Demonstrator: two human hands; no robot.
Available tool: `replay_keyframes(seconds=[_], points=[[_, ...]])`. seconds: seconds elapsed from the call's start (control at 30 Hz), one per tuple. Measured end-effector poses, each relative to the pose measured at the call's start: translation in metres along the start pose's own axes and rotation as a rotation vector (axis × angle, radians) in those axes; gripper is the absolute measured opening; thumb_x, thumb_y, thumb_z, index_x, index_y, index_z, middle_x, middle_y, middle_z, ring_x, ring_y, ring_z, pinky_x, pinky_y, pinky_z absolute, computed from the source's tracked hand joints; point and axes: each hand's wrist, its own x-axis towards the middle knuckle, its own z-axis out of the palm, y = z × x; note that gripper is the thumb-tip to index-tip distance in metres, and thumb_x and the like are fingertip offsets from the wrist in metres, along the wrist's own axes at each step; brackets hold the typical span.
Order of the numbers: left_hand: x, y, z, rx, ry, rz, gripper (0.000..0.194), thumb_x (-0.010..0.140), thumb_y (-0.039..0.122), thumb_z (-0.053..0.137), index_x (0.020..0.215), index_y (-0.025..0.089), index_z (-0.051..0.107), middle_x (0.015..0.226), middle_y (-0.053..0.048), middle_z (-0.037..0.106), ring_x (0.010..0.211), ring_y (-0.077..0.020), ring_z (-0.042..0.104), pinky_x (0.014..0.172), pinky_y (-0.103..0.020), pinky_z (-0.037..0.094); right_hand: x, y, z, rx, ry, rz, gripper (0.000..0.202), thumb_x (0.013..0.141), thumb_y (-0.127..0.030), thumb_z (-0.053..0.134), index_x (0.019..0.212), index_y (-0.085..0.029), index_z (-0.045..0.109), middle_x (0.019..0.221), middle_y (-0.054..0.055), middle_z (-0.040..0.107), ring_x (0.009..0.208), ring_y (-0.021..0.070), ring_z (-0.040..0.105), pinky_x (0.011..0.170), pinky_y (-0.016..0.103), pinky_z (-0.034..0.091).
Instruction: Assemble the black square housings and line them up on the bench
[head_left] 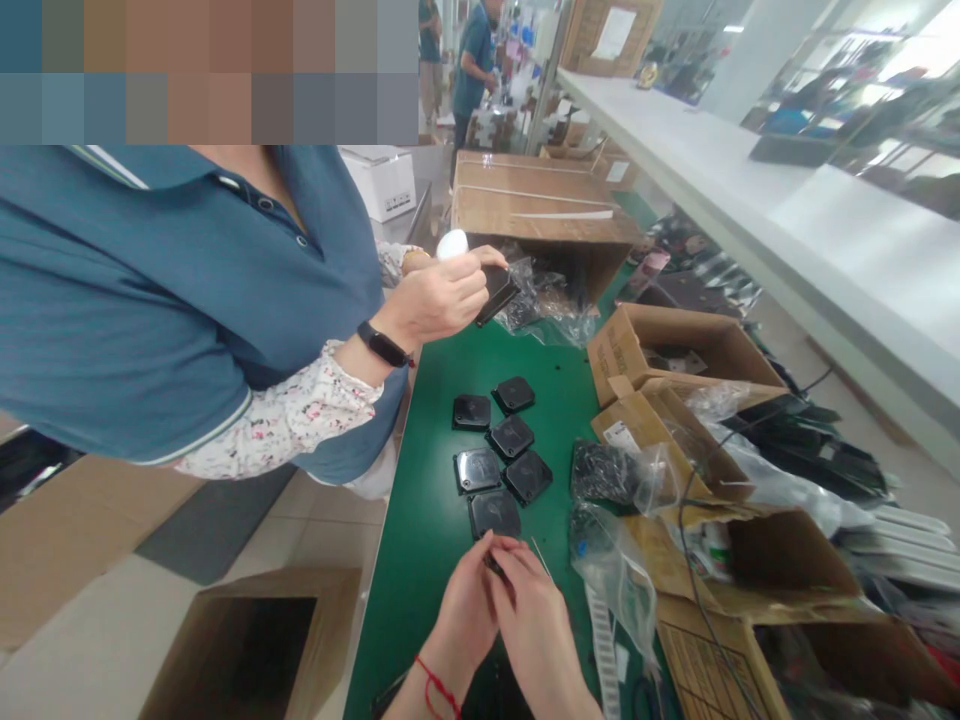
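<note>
My left hand (466, 610), with a red string on its wrist, meets my right hand (534, 610) low in the middle of the view. Both have their fingers closed around a small dark piece (493, 566), mostly hidden between them. Just beyond my fingertips lies a flat black square part (495, 512) on the green table (431, 540). Several similar black parts (477, 470) lie past it in two loose rows. A thin light-coloured rod (541, 560) rests to the right of my right hand.
A co-worker's hand (442, 295) holds a black part (496, 292) and something white at the far left. Open cardboard boxes (675, 350) and plastic bags (619, 570) line the right side. A white shelf (697, 140) hangs above. Black pieces lie near my wrists.
</note>
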Motion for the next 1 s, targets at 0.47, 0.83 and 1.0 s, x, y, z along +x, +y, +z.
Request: replay_keyframes(seconds=[0.47, 0.83, 1.0], points=[[-0.011, 0.072, -0.117, 0.874, 0.293, 0.292, 0.057, 0.078, 0.064, 0.063, 0.05, 0.02, 0.04, 0.045, 0.008, 0.029, 0.044, -0.0075, 0.025, 0.045, -0.023, 0.016, -0.031, 0.102, -0.009, 0.288, 0.176, 0.331, 0.047, 0.087, -0.065, 0.049, 0.1, -0.022, 0.064, 0.1, 0.011, 0.076, 0.099, 0.0277, 0.07, 0.092, 0.045, 0.055], [-0.079, -0.042, -0.195, 1.527, 0.454, 0.543, 0.06, 0.09, 0.071, 0.037, 0.057, 0.021, 0.049, 0.057, 0.001, 0.054, 0.054, -0.0138, 0.05, 0.057, -0.026, 0.037, -0.145, 0.152, 0.073, 0.25, 0.12, 0.363, 0.043, 0.088, -0.063, 0.049, 0.093, -0.028, 0.073, 0.101, 0.008, 0.074, 0.101, 0.0286, 0.069, 0.093, 0.044, 0.057], [-0.112, -0.083, -0.224, 1.551, 0.472, 0.594, 0.06, 0.092, 0.068, 0.037, 0.062, 0.022, 0.059, 0.061, -0.001, 0.061, 0.057, -0.0149, 0.059, 0.059, -0.025, 0.046, -0.192, 0.168, 0.091, 0.216, 0.197, 0.337, 0.042, 0.086, -0.066, 0.051, 0.091, -0.033, 0.076, 0.095, 0.008, 0.076, 0.092, 0.0318, 0.072, 0.082, 0.047, 0.063]])
